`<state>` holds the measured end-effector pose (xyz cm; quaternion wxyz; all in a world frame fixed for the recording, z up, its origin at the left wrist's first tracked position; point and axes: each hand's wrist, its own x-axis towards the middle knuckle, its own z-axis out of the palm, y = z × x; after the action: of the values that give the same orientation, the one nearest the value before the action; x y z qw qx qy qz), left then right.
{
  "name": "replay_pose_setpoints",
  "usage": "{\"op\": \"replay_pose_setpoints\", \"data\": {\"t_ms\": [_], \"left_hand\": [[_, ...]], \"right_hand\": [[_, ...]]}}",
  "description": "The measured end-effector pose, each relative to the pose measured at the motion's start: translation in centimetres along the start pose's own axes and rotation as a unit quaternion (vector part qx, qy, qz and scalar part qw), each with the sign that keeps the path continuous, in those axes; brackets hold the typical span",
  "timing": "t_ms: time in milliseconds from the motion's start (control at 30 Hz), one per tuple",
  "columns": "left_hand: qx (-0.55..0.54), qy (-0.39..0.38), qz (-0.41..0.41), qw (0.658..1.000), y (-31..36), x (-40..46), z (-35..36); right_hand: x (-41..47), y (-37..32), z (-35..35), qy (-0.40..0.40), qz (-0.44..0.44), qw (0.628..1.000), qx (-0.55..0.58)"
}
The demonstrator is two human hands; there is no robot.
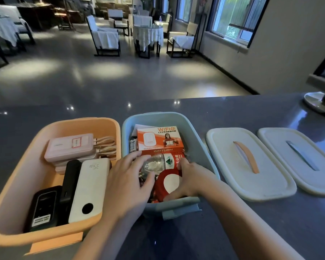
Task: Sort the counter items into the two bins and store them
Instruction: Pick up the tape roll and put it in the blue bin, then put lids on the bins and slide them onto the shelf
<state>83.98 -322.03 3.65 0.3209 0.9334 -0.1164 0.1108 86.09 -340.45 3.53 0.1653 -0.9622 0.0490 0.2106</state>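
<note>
Two bins stand side by side on the dark counter. The orange bin [19, 184] on the left holds pink power banks [69, 147], a white power bank [90, 186] and two black devices [43, 207]. In the blue bin [204, 147] lie an orange WiFi box [159, 137], batteries [133, 145], a clear water bottle [161, 162] on its side and a red packet [167, 184]. My left hand [128, 182] rests on the bottle's left end with fingers spread. My right hand [186, 177] presses the bottle's label end and the red packet. Neither clearly grips.
Two white lids lie on the counter right of the bins, one with an orange handle [248, 156], one with a grey handle [302, 156]. A round base with a dark object [319, 102] sits at the far right. Beyond the counter edge are chairs and tables.
</note>
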Motion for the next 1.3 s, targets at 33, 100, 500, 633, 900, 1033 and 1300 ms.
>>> {"op": "replay_pose_setpoints", "data": {"t_ms": [33,100,500,633,900,1033,1300], "left_hand": [[0.001,-0.003,0.0,1.0,-0.1,0.0,0.0],[0.01,-0.011,-0.002,1.0,-0.2,0.1,0.1],[0.033,-0.013,0.007,0.999,0.1,-0.6,0.4],[-0.035,-0.013,0.029,0.999,1.3,0.0,0.6],[-0.077,-0.063,0.136,0.986,8.9,2.8,4.6],[-0.098,-0.069,0.176,0.977,14.2,3.1,7.6],[-0.104,-0.049,0.15,0.982,22.6,4.1,18.9]], "right_hand": [[-0.3,0.1,-0.1,0.025,-0.003,1.0,0.011],[-1.0,0.7,-0.2,0.088,-0.038,0.994,0.045],[-3.4,2.2,1.9,0.292,-0.136,0.943,0.083],[-4.4,2.3,1.3,0.304,-0.147,0.927,0.163],[-8.1,9.9,-1.3,0.42,-0.013,0.883,0.209],[-9.7,17.1,-3.0,0.447,0.067,0.863,0.225],[-7.7,33.9,-6.1,0.439,0.154,0.855,0.231]]}}
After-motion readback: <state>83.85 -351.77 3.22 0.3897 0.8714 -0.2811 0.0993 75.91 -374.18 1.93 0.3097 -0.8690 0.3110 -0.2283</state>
